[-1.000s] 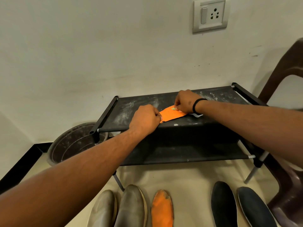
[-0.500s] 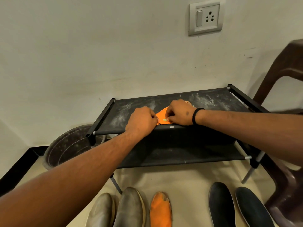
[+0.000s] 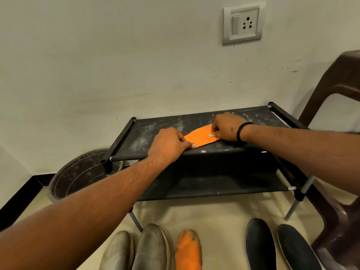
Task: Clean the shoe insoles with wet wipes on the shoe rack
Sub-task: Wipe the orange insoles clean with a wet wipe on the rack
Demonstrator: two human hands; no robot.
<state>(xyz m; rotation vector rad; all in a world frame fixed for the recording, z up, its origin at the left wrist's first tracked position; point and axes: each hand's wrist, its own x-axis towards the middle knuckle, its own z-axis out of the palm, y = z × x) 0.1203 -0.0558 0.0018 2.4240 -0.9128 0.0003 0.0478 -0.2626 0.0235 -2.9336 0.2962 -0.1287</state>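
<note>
Since half a second ago the right hand has slid away from the left hand, uncovering more of the orange insole. It lies flat on the shoe rack, on its dusty black top shelf. The left hand's curled fingers pin its near end; the right pinches a pale wet wipe against its far end. The rack stands against a pale wall, with a bucket left of it, a brown chair right, and shoes and a second orange insole on the floor before it.
</note>
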